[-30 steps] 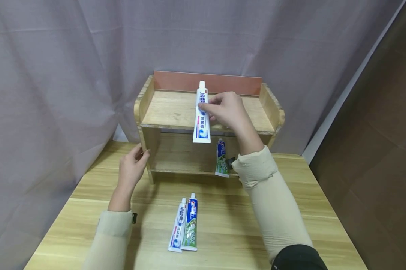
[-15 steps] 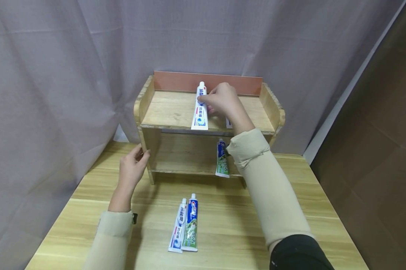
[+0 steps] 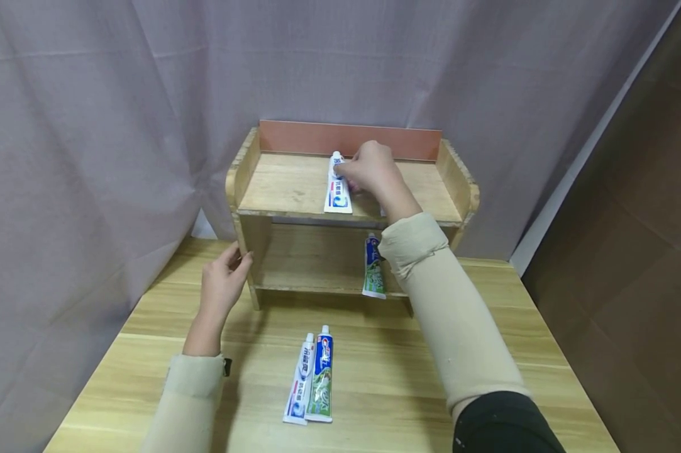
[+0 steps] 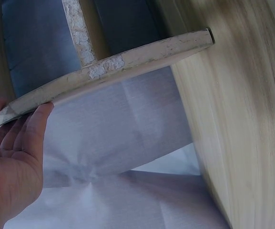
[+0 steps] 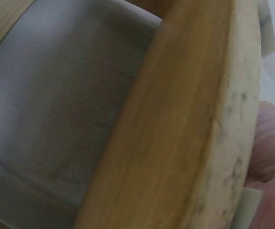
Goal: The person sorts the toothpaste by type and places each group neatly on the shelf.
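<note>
My right hand (image 3: pixel 374 168) pinches a white toothpaste tube (image 3: pixel 337 196) low over the upper board of a small wooden shelf (image 3: pixel 289 182). The tube's cap points to the back and its flat end lies at the board's front edge. Beneath my right wrist a corner of another white tube shows, mostly hidden. My left hand (image 3: pixel 222 280) holds the shelf's left side panel (image 4: pixel 147 53), fingers on the outer face and thumb on the other side. In the right wrist view, my right hand (image 5: pixel 270 148) is partly hidden behind the board edge (image 5: pixel 228 138).
A blue-green toothpaste tube (image 3: pixel 373 267) rests on the lower board. On the wooden table (image 3: pixel 385 384) in front, a white toothpaste tube (image 3: pixel 299 384) and a blue-green one (image 3: pixel 321 377) lie side by side. A grey curtain (image 3: pixel 340 63) hangs behind the shelf.
My right hand has carried the white toothpaste tube back and down to the upper board. My left hand has stayed at the side panel.
</note>
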`<state>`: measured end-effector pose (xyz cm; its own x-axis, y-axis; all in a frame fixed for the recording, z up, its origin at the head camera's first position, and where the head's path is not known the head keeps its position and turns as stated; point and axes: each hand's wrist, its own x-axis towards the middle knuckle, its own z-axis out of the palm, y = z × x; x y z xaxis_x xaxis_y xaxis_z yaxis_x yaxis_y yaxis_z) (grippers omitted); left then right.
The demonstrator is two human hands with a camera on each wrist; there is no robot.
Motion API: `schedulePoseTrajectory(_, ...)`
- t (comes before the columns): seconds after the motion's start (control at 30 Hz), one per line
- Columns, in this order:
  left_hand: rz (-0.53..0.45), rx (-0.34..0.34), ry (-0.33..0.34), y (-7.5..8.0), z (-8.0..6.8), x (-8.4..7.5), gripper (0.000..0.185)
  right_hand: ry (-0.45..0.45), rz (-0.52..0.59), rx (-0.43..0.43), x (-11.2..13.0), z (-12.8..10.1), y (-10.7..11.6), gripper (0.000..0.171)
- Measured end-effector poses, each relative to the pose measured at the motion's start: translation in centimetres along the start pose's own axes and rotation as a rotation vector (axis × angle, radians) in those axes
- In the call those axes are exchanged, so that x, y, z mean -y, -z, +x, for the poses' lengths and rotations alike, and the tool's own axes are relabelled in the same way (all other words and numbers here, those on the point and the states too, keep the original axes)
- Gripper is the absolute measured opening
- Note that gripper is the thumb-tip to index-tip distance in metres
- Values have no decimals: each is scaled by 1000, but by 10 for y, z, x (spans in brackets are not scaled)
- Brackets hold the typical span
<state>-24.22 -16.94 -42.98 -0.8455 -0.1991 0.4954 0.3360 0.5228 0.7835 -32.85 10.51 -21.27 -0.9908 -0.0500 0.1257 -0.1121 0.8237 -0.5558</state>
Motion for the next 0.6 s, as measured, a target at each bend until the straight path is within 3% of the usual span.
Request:
schedulePoseTrajectory(0.23,7,12,-11,0,1,3,28,8,-30,-20,-1,-3,-1,31)
schedulePoseTrajectory(0.6,14,0,-16,-2,0,4,29,29,14,-41,-4,-17,7,31)
